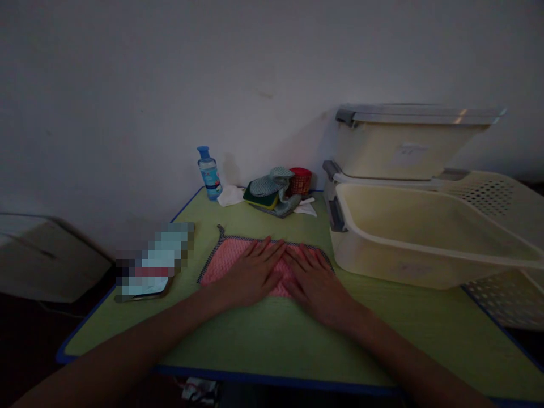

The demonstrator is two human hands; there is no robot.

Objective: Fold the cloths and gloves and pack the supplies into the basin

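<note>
A pink textured cloth (223,258) with a dark checked border and a hanging loop lies flat on the green table (263,345). Both palms press down on it, fingertips pointing away from me and nearly meeting at its middle. My left hand (255,275) is flat, its fingers stretched out over the cloth's centre. On the right half rests my right hand (314,283), flat as well, with its fingers slightly spread. Parts of the cloth are hidden under the hands.
A phone (157,263), partly pixelated, lies left. Behind stand a blue bottle (209,174), white tissue (230,195), green-yellow sponge (260,198), grey-green cloth (266,186) and red basket (301,181). Cream bins (382,272) fill the right side. A wall (170,85) closes the back.
</note>
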